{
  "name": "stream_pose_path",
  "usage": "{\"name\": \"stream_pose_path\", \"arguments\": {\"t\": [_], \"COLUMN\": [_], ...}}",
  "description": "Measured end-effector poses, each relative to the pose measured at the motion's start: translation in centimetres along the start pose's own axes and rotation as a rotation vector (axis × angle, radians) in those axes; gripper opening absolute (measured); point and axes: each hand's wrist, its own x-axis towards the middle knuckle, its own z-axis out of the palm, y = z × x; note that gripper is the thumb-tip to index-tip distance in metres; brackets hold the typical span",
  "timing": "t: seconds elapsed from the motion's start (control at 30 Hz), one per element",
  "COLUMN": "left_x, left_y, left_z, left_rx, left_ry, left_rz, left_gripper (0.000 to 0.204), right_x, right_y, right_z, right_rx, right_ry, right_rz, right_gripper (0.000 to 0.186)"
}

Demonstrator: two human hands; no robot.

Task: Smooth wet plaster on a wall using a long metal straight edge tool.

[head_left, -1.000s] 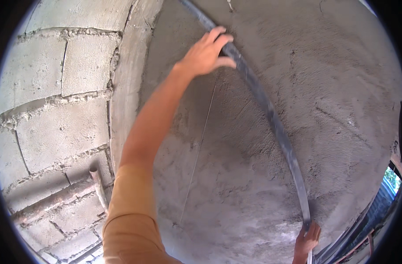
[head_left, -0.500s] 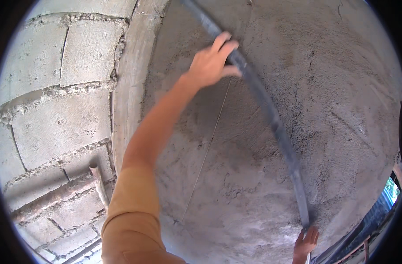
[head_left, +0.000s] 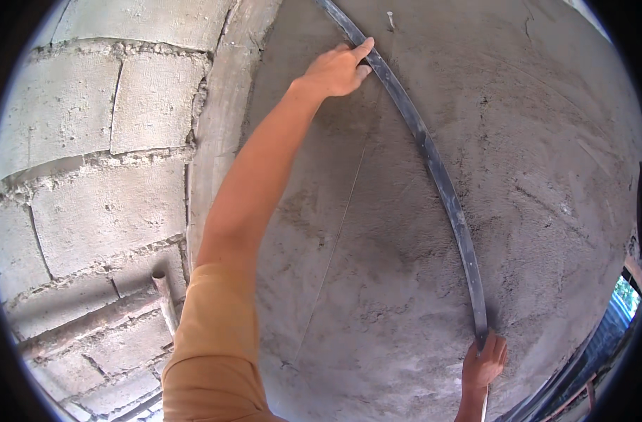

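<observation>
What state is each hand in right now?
Left hand: partly curled, index finger on the long dark bar; whether it grips cannot be told.
Right hand: closed, holding the bar near its lower end.

The long bar (head_left: 440, 176) is dark blue-grey, with pale grey dots and smudges all over. The plastered wall (head_left: 546, 141) is brownish grey and blotchy, darker in the middle and lighter near the bottom. The block wall (head_left: 110, 204) is pale grey, almost white, with dark lines making big boxes on it. The strip (head_left: 226, 105) between the two walls is a streaky, light greyish tan. The pipe (head_left: 89, 325) is rusty brown with pale patches. The sleeve (head_left: 219, 323) is plain mustard yellow.
</observation>
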Motion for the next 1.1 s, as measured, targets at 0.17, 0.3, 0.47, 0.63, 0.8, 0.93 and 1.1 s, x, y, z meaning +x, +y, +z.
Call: {"name": "stream_pose_path", "arguments": {"t": [0.17, 0.3, 0.47, 0.63, 0.8, 0.93, 1.1], "left_x": [-4.1, -7.6, -9.9, -8.6, -6.5, -5.7, -4.1], "left_y": [3.4, 5.3, 1.4, -2.6, -7.6, -4.9, -4.9], "left_z": [0.9, 2.4, 2.6, 1.4, 2.0, 4.5, 6.8], "left_rx": [-0.660, -0.606, -0.546, -0.318, -0.283, -0.255, -0.105], "left_ry": [-0.033, 0.164, 0.281, 0.313, 0.315, 0.297, 0.312], "left_rz": [-0.334, -0.521, -0.507, -0.481, -0.421, -0.363, -0.382], "left_gripper": [0.096, 0.100, 0.087, 0.074, 0.075, 0.074, 0.067], "right_x": [-4.5, -10.7, -14.5, -18.5, -26.4, -40.6, -54.2], "right_y": [-2.5, -6.0, -11.7, -15.8, -15.7, -14.8, -16.1], "right_z": [0.6, 2.8, 3.8, 4.1, 3.2, 5.9, 9.7], "right_rx": [-0.092, 0.318, 0.443, 0.742, 0.971, 1.030, 1.809], "right_ry": [0.034, -0.051, -0.135, -0.304, -0.376, -0.800, -1.394], "right_rz": [-0.158, -0.122, -0.174, -0.086, 0.041, -0.002, 0.884], "right_gripper": [0.035, 0.058, 0.063, 0.065, 0.038, 0.068, 0.039]}}
